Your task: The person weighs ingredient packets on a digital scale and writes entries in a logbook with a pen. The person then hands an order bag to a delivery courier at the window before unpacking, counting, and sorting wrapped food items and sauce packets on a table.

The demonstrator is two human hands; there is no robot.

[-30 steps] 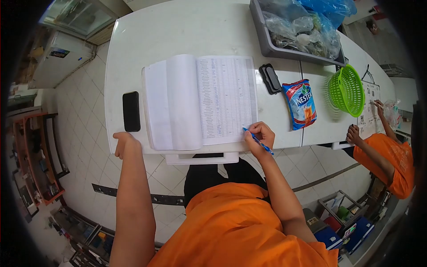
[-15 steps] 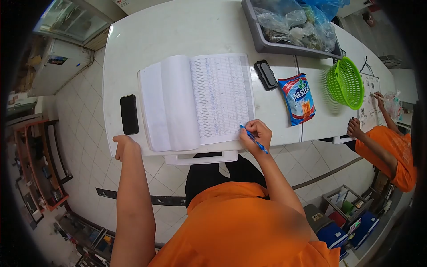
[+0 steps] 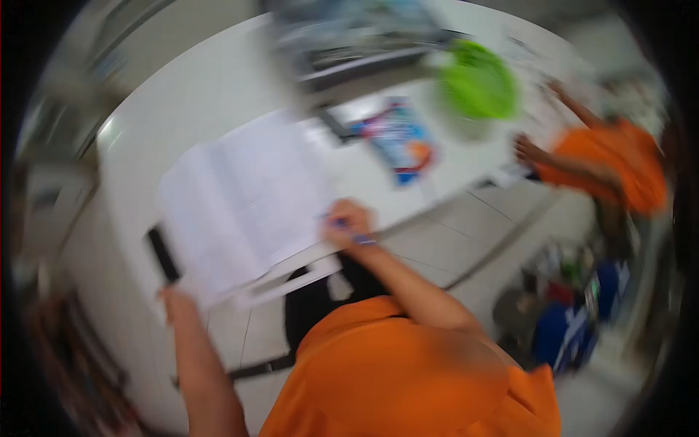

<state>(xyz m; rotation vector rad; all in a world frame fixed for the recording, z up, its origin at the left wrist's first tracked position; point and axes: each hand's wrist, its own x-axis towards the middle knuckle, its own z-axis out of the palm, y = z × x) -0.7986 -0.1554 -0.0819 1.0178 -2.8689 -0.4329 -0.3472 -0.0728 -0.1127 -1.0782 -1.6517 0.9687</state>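
Motion smears the whole view. My right hand [image 3: 351, 221] is closed around a blue pen [image 3: 362, 239], at the lower right corner of an open book of printed, ruled pages [image 3: 251, 193]. Whether the pen tip touches the paper is too blurred to tell. My left hand [image 3: 172, 298] is at the near left edge of the white table [image 3: 135, 156], just below a black phone [image 3: 162, 255]. Its fingers are too smeared to read.
Beyond the book lie a dark case [image 3: 335, 124] and a blue Nestea packet [image 3: 399, 142]. Farther off are a green basket [image 3: 477, 80] and a grey tub [image 3: 371, 69] of plastic bags. A co-worker in an orange shirt [image 3: 611, 164] sits at the right.
The head view has turned and blurred, so the table and its things appear tilted and mostly shifted left. My right hand still holds the pen by the book; my left stays near the phone.
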